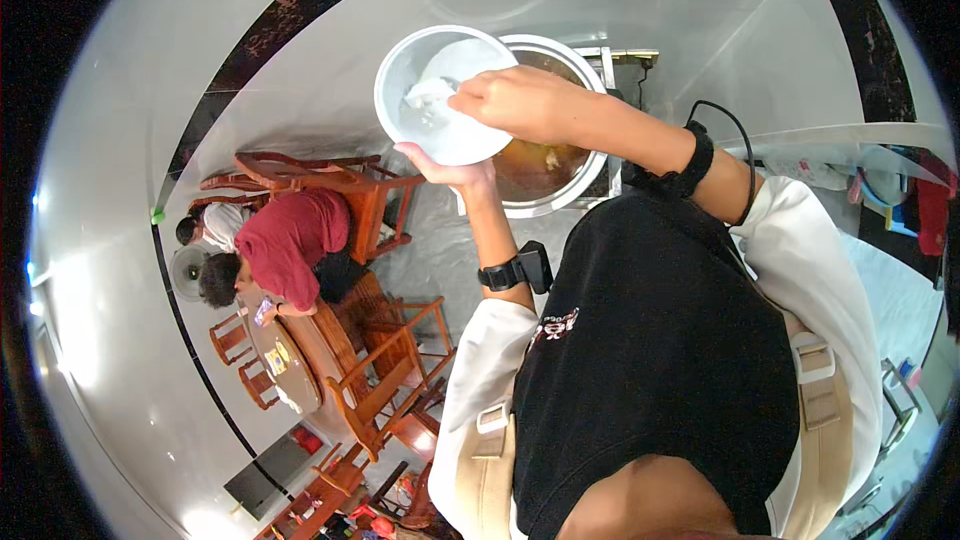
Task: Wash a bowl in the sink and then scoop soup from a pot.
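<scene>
My left hand (456,169) grips a white bowl (390,79) from below, its thumb and palm against the near side. The bowl is tilted, so I look into its inside. A white lump (429,93) with small pale bits lies in it. Above the bowl, my right hand (517,99) reaches in from the right. Its fingers are bunched together beside the white lump, and whether they hold any of it is hidden. Under both hands stands a large round pot (600,79) of brown liquid (536,176), partly covered by the bowl and my right forearm.
A metal stand (616,172) and a black cable (643,82) are beside the pot. At left, a person in a red shirt (300,240) leans over a round wooden table (281,352), near a second person in white (225,223). Wooden chairs (367,397) stand around. A pale table (889,285) is at right.
</scene>
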Tool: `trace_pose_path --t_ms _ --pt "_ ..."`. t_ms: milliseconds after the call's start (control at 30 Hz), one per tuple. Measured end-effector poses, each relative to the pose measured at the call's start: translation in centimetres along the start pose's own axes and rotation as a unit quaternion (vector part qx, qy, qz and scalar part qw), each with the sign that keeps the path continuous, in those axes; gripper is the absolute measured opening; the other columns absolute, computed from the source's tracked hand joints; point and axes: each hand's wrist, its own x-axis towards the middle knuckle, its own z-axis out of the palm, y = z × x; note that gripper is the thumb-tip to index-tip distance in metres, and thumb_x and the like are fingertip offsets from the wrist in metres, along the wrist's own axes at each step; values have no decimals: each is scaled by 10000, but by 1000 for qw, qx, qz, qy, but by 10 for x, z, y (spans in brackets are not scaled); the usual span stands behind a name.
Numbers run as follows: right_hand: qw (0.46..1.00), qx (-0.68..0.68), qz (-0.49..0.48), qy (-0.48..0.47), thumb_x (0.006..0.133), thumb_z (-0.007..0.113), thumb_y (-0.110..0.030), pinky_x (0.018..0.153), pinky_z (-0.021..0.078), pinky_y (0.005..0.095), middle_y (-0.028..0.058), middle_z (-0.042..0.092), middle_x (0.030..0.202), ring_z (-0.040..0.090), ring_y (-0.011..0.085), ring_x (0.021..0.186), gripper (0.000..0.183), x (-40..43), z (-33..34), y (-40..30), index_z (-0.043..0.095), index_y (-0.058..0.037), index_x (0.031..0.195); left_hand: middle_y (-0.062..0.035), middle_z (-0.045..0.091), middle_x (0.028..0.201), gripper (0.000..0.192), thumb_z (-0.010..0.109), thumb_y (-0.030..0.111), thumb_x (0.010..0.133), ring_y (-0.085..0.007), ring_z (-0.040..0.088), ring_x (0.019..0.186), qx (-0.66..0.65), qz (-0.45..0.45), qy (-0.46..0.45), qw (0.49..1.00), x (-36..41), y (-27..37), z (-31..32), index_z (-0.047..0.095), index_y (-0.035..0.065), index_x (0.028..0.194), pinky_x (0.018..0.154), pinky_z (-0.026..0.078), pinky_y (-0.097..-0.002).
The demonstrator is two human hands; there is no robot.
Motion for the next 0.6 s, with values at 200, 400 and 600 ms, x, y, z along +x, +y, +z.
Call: trace_pose_path --t_ms 200,400,600 --pt "982 39 -167 76 749 551 -64 686 526 384 129 617 851 630 309 810 141 -10 3 17 577 -15 878 -153 418 1327 711 264 585 913 -319 434 1199 29 14 7 999 -1 5 0 317 30 1354 991 379 -435" --pt "978 59 -168 107 744 543 -53 708 512 392 124 613 867 607 302 876 183 -8 -9 29 590 -34 920 -154 427 1307 685 274 558 927 -299 443 1186 56 21 0 998 -3 4 -8 335 9 1332 982 386 -425" --pt "982 42 -185 15 748 545 -68 695 511 377 110 601 854 610 283 842 185 -11 -8 32 593 -47 925 -155 438 1285 638 295 507 942 -284 456 1167 66 9 -27 997 -2 4 -10 341 -3 1323 965 393 -405"
